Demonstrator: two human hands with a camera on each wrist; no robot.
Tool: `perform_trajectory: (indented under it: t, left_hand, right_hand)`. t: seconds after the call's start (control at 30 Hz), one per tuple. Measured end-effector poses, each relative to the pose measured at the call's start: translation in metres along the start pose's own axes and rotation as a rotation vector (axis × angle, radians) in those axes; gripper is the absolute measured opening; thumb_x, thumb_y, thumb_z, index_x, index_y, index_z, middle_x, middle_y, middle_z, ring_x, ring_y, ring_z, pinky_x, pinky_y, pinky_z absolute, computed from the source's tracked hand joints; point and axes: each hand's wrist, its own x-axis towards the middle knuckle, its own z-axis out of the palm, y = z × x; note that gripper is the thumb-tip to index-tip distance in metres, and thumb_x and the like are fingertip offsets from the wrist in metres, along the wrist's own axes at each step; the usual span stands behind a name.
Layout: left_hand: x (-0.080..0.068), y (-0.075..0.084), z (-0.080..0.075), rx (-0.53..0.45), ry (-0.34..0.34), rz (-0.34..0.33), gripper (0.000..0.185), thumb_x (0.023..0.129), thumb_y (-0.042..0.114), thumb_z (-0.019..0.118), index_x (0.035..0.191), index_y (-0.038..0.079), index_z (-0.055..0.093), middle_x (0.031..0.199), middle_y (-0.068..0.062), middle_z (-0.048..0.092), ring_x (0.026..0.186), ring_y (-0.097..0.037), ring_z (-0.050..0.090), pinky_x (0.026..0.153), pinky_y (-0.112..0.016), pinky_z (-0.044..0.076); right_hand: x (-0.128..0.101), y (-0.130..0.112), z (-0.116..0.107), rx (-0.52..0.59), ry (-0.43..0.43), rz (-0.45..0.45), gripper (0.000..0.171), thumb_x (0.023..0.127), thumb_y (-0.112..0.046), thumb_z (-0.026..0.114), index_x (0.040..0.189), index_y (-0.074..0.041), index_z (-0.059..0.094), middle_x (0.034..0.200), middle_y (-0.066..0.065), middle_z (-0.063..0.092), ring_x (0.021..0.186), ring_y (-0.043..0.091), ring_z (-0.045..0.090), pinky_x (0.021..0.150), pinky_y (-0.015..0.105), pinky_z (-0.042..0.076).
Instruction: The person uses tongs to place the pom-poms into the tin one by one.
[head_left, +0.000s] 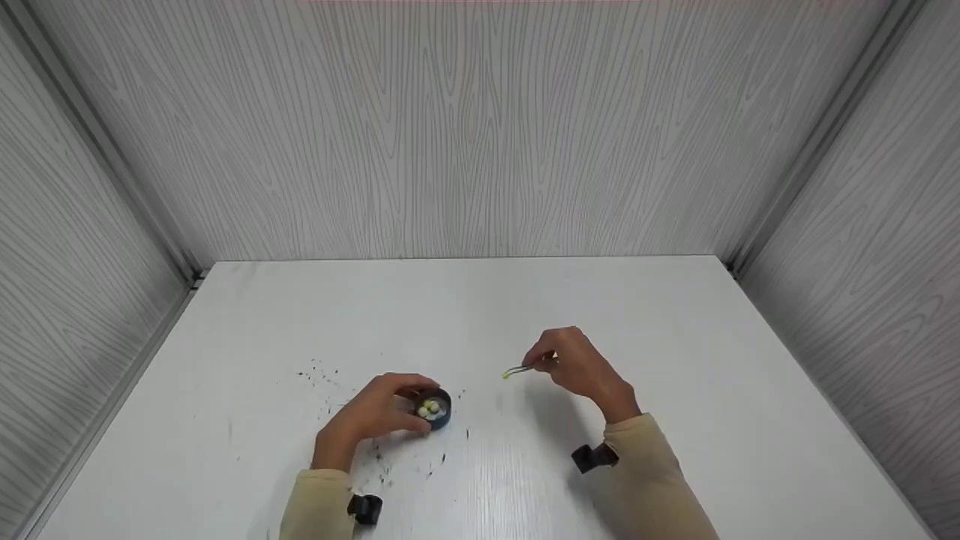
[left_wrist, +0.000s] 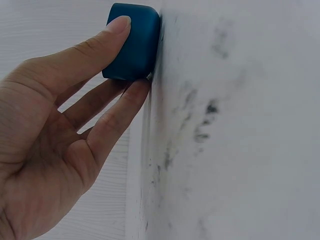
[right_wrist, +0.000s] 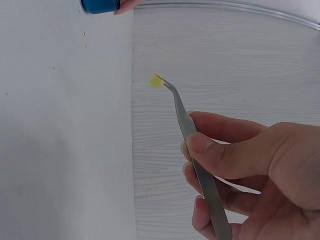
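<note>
Thumb and fingers of my left hand [head_left: 375, 411] grip a small round blue container [head_left: 448, 411] by its sides on the white table. Inside it lie several small white and yellow balls [head_left: 430, 409]. In the left wrist view the blue container [left_wrist: 142, 42] shows its smooth side wall, with the thumb pressed on it. My right hand [head_left: 577, 366] pinches bent-tip metal tweezers [right_wrist: 200, 172] between thumb and fingers, above the table to the right of the container. A small yellow ball [right_wrist: 156, 81] sits at the tweezers' tips.
Dark specks and smudges [left_wrist: 212, 107] mark the white tabletop [head_left: 480, 315] around the left hand. Grey wood-grain panels [head_left: 465, 127] stand behind and on both sides of the table. A black wrist mount [head_left: 592, 457] is on each sleeve.
</note>
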Motion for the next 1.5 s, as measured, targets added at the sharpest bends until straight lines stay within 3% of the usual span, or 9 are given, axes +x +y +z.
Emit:
perform_trajectory:
  t: [1.5]
  left_hand:
    - [0.001,0.005,0.002,0.028,0.013,-0.032,0.055,0.08,0.012,0.088,0.132,0.014,0.069,0.131,-0.008,0.071,0.126,-0.034,0.065,0.11,-0.058,0.048]
  right_hand:
    - [0.011,-0.026,0.033,0.019,-0.006,-0.037,0.022,0.088,0.013,0.071,0.095,-0.004,0.083,0.089,0.01,0.076,0.086,0.023,0.074,0.08,0.035,0.064]
